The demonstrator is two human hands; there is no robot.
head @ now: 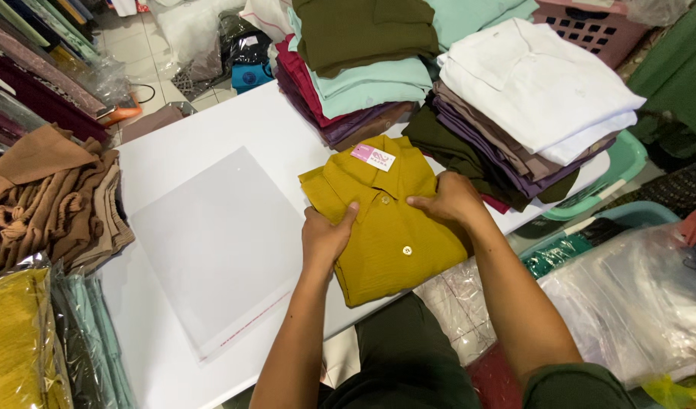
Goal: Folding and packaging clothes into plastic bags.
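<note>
A folded mustard-yellow shirt (389, 227) with a pink tag at its collar lies on the white table (234, 121), buttons facing up. My left hand (325, 235) grips its left edge, thumb on top. My right hand (450, 198) holds its right edge near the collar, fingers resting on the cloth. A clear plastic sleeve (215, 242) lies flat on the table just left of the shirt.
Stacks of folded shirts stand behind: a dark green and mint pile (363, 60) and a white-topped pile (533, 91). Brown cloths (48, 197) and bagged garments (29, 341) sit at the left. Plastic bags (628, 303) and baskets (624, 163) lie at the right.
</note>
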